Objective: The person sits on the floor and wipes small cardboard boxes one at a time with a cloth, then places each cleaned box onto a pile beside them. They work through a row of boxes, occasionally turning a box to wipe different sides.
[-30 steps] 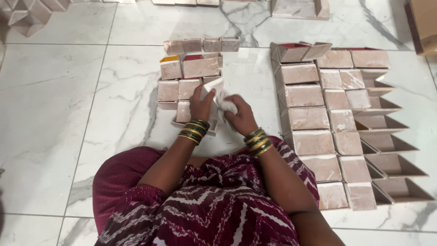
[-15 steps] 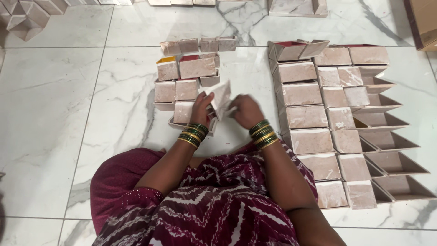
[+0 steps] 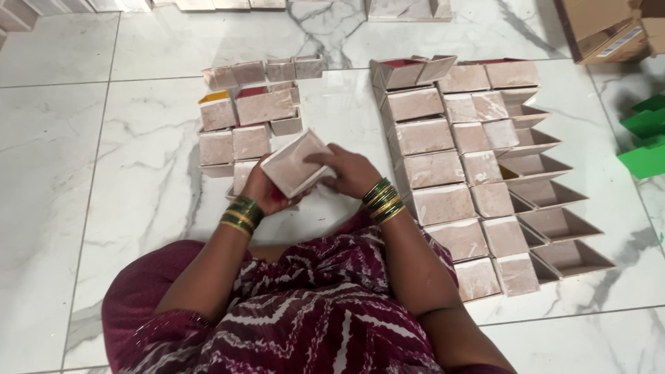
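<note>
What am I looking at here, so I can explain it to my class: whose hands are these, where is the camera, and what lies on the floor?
No machine here: a person sits on a white marble floor, and the one picture comes from a camera worn on their head, looking down. Both hands wear green and gold bangles. The left hand and right hand together hold one small pinkish-beige cardboard box, tilted. To the left lies a small group of similar boxes; to the right a larger set in rows, with open tray-shaped pieces along its far side. A brown carton and green pieces sit at the right edge.
</note>
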The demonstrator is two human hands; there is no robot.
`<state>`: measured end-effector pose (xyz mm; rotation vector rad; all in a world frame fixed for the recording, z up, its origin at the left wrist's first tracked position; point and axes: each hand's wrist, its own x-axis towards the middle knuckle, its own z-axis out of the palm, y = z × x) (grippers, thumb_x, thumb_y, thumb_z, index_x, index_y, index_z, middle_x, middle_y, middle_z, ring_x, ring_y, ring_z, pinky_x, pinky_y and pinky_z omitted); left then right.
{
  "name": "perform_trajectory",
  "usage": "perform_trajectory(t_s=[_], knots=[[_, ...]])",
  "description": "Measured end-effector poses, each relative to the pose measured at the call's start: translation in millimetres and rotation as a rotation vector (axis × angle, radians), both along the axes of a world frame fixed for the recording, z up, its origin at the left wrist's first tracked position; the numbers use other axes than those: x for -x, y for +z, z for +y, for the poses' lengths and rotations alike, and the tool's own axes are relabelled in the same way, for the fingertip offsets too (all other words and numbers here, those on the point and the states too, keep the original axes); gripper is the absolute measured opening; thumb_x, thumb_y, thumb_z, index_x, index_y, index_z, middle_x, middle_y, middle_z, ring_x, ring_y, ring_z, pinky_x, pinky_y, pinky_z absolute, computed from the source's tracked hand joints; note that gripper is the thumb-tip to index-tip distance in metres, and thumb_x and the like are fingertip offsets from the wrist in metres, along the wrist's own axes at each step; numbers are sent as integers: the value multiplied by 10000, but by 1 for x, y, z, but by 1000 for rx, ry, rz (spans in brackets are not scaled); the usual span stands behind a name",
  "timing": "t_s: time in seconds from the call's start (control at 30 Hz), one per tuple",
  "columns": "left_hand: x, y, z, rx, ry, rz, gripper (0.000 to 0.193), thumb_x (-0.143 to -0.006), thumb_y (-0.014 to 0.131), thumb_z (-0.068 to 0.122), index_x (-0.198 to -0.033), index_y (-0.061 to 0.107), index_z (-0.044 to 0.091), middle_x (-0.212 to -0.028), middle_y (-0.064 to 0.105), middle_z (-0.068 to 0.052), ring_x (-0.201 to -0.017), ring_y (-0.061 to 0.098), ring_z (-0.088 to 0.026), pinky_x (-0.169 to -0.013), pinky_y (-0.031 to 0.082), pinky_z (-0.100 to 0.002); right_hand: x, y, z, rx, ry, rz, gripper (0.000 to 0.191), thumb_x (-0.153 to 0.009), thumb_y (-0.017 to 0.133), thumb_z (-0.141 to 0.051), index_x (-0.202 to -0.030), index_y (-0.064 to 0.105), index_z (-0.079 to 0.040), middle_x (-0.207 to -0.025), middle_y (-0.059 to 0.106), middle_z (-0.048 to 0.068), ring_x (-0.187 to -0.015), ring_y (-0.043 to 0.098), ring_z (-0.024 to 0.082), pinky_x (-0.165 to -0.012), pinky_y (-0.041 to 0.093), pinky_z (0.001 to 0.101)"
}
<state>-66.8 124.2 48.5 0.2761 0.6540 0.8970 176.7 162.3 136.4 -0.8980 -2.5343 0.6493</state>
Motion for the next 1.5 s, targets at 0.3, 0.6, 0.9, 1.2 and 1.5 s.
perform_trajectory(t_s=[0.3, 0.6, 0.9, 1.2, 1.5], knots=[[46, -30, -72, 98, -230, -280, 904, -921, 361, 798, -1487, 432, 97, -1173, 631, -340, -827, 672, -253, -618, 599, -282, 18, 6, -3, 297, 134, 94, 880, -771, 817, -86, -1543, 450, -295, -1215, 669, 36, -1095, 681, 219, -988, 571, 366], [47, -53, -113, -40, -179, -255, 871, -1020, 293, 766, -1532, 407, 69, -1221, 697, -294, -914, 740, -311, -608, 609, -308, 49, -39, -7, 260, 452, 102, 304, -874, 751, -40, -1144, 759, -177, -1262, 786, 27, -1191, 740, 206, -1032, 591, 381], [30, -44, -99, 121, -181, 73, 773, -968, 328, 658, -1515, 415, 119, -1317, 657, -215, -1089, 688, -326, -913, 586, -490, -73, -37, 124, -85, -904, -103, 295, -800, 774, -248, -1075, 717, -156, -971, 756, 137, -927, 708, 377, -790, 560, 490], [25, -56, -67, 178, -166, 66, 770, -954, 317, 671, -1503, 411, 139, -1312, 647, -225, -1110, 685, -367, -916, 576, -511, -94, -85, 211, -24, -1045, -170, 368, -789, 775, -297, -1139, 702, -210, -1046, 753, 139, -995, 699, 391, -847, 554, 499], [30, -68, -49, 194, -186, 68, 769, -946, 340, 677, -1504, 414, 153, -1321, 636, -208, -1116, 682, -362, -914, 581, -510, -98, -105, 241, 35, -985, -203, 361, -787, 773, -298, -1123, 690, -198, -1073, 757, 125, -1016, 699, 386, -871, 555, 490]])
